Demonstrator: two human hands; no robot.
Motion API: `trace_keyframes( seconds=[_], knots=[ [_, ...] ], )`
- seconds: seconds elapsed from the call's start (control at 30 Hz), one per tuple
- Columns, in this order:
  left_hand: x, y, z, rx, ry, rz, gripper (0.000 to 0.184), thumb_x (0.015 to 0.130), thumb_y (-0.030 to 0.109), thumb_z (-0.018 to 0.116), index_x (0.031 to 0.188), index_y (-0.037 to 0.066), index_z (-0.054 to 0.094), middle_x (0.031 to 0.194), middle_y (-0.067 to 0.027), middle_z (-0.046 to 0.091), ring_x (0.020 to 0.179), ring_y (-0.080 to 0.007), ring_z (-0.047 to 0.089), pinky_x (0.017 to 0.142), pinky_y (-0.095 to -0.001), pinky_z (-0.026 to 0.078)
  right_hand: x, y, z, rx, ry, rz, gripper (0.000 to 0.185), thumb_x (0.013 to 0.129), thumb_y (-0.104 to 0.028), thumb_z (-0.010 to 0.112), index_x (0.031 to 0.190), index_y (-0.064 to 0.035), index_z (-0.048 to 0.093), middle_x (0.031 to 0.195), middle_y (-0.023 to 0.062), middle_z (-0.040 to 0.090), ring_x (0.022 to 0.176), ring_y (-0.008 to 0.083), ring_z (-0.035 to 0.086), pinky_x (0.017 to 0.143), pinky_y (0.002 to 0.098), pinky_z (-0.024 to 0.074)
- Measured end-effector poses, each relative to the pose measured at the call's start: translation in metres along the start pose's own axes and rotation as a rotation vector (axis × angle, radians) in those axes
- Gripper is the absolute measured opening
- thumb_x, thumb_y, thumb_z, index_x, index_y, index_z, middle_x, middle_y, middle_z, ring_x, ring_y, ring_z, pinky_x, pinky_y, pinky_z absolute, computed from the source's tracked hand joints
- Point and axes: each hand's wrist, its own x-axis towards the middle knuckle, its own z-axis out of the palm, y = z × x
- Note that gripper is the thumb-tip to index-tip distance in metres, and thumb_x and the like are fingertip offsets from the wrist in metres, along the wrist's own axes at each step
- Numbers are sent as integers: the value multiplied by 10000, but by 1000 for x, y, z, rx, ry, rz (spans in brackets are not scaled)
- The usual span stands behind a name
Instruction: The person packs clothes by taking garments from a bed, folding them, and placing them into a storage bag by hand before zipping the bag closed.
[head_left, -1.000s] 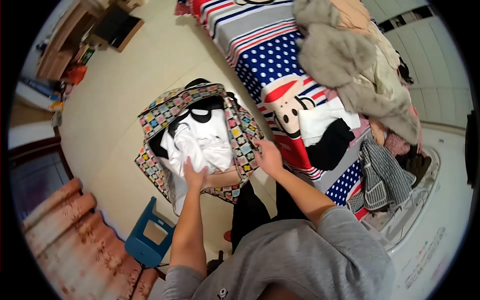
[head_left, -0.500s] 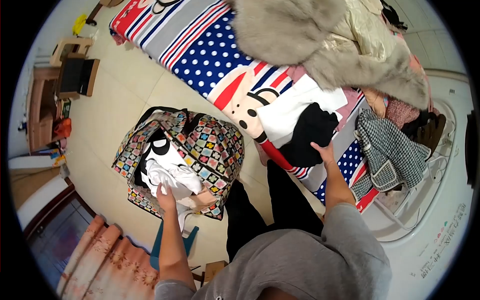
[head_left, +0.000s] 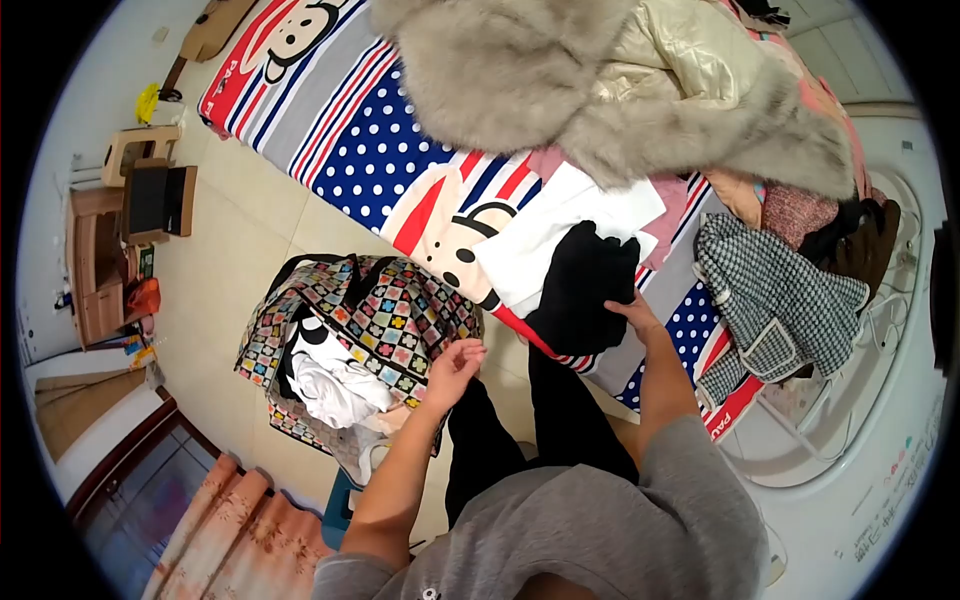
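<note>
My right hand (head_left: 637, 314) is at the right edge of a black garment (head_left: 588, 290), its fingers closed on the cloth. The black garment lies on a white garment (head_left: 540, 235) near the bed's edge. My left hand (head_left: 455, 372) is in the air beside the patterned bag (head_left: 400, 310), fingers loosely apart, holding nothing. Inside the open bag, white clothes with black trim (head_left: 335, 380) show on the left side.
A grey fur coat (head_left: 500, 75) and a checked jacket (head_left: 775, 290) lie on the patterned bed (head_left: 375, 165). Part of a blue stool (head_left: 338, 508) stands below the bag. Curtains (head_left: 235, 535) hang at the lower left.
My right hand has gone from the bag's side to the black garment. My left hand has left the white clothes and moved right, out of the bag. The view has turned toward the bed.
</note>
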Motion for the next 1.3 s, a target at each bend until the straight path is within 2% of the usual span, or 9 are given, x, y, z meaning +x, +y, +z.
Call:
trace_keyframes(
  seconds=[0.17, 0.23, 0.37, 0.6, 0.7, 0.77, 0.93, 1.13, 1.3],
  knots=[
    [-20, -26, -12, -18, 57, -97, 213, 821, 53, 539, 1022, -9, 508, 927, -47, 582, 881, -105, 540, 790, -219, 419, -15, -9, 7, -230, -256, 237, 748, 603, -231, 754, 1220, -5, 397, 1191, 94, 471, 1115, 207, 403, 971, 292, 247],
    [-32, -34, -27, 13, 115, -72, 210, 836, 103, 535, 1024, 12, 519, 936, -52, 593, 861, -100, 542, 776, -215, 423, -38, -11, 17, -145, -273, 195, 670, 626, -229, 726, 1184, 1, 435, 1143, 100, 503, 1091, 200, 423, 946, 287, 281],
    [-48, -53, -59, -18, 277, -8, 185, 845, 122, 527, 992, 9, 525, 899, -56, 609, 784, -88, 553, 710, -212, 443, -69, -5, 22, -205, -58, -256, 510, 637, -151, 695, 1072, 36, 505, 993, 105, 569, 881, 182, 535, 790, 266, 419],
    [-80, -70, -109, -173, 750, 154, 194, 843, 144, 528, 990, 18, 526, 856, -36, 600, 745, -94, 548, 662, -219, 427, -145, -69, 71, 83, -326, 3, 614, 617, -129, 647, 1168, 21, 419, 1063, 133, 538, 925, 279, 554, 811, 362, 467],
    [-108, -81, -150, 3, 1099, 143, 230, 805, 145, 571, 997, 26, 525, 887, -56, 590, 770, -115, 547, 666, -236, 426, -142, -73, 133, 130, -423, 14, 695, 561, -106, 662, 1187, 26, 392, 1078, 141, 523, 961, 283, 537, 830, 353, 455],
    [-126, -105, -190, 76, 1323, 161, 296, 755, 143, 610, 1006, 18, 518, 960, -110, 564, 888, -219, 527, 792, -309, 396, -140, -75, 196, 70, -628, -16, 719, 537, -103, 681, 1184, 30, 396, 1086, 135, 522, 973, 279, 531, 846, 356, 445],
    [-178, -161, -291, 600, 1728, -26, 523, 698, 151, 654, 1146, 18, 419, 1140, -183, 450, 1078, -350, 386, 920, -411, 282, -186, -76, 395, -418, -866, 40, 727, 522, -82, 686, 1178, 39, 397, 1074, 124, 525, 984, 244, 521, 866, 312, 406],
    [-212, -200, -408, 631, 1780, -367, 788, 581, 180, 743, 1241, 69, 327, 1266, -178, 325, 1169, -359, 297, 960, -431, 260, -217, -17, 558, -891, -1142, 33, 699, 551, -124, 700, 1166, 31, 407, 1053, 102, 532, 951, 189, 511, 866, 275, 373],
    [-192, -227, -455, 779, 1498, -310, 929, 505, 307, 770, 1277, 103, 294, 1312, -161, 276, 1203, -351, 267, 943, -528, 233, -217, 43, 631, -1130, -1305, -28, 511, 644, -146, 678, 1085, 28, 488, 988, 70, 563, 900, 142, 513, 819, 258, 393]
  ],
)
